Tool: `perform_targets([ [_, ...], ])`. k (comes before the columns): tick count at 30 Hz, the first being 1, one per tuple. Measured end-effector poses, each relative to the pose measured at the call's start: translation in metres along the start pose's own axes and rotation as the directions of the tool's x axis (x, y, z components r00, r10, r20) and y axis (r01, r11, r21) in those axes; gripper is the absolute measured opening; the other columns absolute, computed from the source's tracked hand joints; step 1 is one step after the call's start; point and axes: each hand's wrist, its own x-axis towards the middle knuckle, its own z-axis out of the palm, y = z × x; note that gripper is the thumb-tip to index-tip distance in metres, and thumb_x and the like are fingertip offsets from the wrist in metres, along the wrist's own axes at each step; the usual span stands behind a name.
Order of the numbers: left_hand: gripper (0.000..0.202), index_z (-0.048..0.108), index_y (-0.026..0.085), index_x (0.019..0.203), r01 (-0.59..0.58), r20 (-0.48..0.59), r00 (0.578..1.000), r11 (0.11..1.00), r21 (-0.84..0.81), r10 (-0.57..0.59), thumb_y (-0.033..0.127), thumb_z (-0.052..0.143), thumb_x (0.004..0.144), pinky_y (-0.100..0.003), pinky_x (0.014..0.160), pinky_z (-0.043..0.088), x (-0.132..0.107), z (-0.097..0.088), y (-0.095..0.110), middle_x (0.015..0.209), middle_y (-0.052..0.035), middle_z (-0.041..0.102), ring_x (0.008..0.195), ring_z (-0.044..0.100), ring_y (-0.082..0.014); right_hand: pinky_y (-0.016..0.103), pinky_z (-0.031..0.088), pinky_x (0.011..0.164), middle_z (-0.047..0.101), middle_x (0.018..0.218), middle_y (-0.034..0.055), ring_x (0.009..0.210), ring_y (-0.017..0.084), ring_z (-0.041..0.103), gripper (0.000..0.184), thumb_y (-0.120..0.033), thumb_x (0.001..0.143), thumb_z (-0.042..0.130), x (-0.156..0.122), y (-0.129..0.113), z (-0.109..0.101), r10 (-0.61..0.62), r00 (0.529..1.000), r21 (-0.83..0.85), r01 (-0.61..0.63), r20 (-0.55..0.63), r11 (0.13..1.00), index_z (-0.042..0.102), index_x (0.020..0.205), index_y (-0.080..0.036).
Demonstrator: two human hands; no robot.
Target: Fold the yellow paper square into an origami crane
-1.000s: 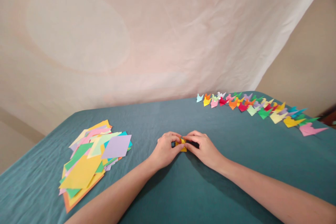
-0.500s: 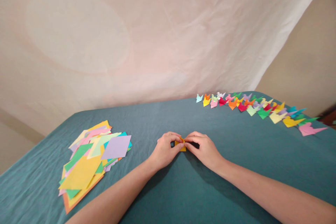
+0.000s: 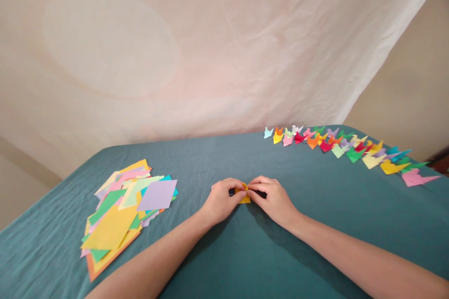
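From afar I pinch one small folded yellow paper piece (image 3: 244, 200) with the left hand (image 3: 223, 200) and the right hand (image 3: 271, 198), near the middle of the dark green cloth-covered surface (image 3: 224, 257), beyond loose multicoloured paper sheets (image 3: 108, 229).

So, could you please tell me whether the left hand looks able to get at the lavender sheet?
Probably yes, though the left hand is pinching the small yellow paper: the lavender sheet lies uncovered atop the paper pile, on that hand's side, with only tablecloth showing between them.
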Motion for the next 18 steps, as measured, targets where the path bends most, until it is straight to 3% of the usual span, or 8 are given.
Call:
perform_targets([
  [10,0.005,0.058,0.019,0.076,0.088,-0.080,0.993,0.996,-0.008,-0.088,0.023,0.058,0.075,-0.026,0.077,0.048,-0.001,0.003,-0.003,0.086,-0.0007,0.068,0.081,0.062,-0.0151,0.031,0.041,0.077,0.067,0.086,0.0010,0.081,0.017,0.060,0.017,-0.025,0.085,0.054,0.000,0.000,0.001,-0.013,1.000,-0.024,0.013,0.010,1.000,0.071,0.082,-0.026],
  [18,0.023,0.049,0.020,0.092,0.043,-0.128,0.991,0.998,-0.042,-0.048,0.025,0.061,0.074,-0.028,0.080,0.048,-0.002,0.010,-0.011,0.091,-0.0019,0.066,0.088,0.062,-0.0153,0.030,0.041,0.076,0.067,0.086,0.0002,0.080,0.016,0.060,0.017,-0.021,0.084,0.054,0.000,-0.001,0.001,0.010,1.000,0.005,-0.010,0.006,1.000,0.071,0.082,-0.025],
])
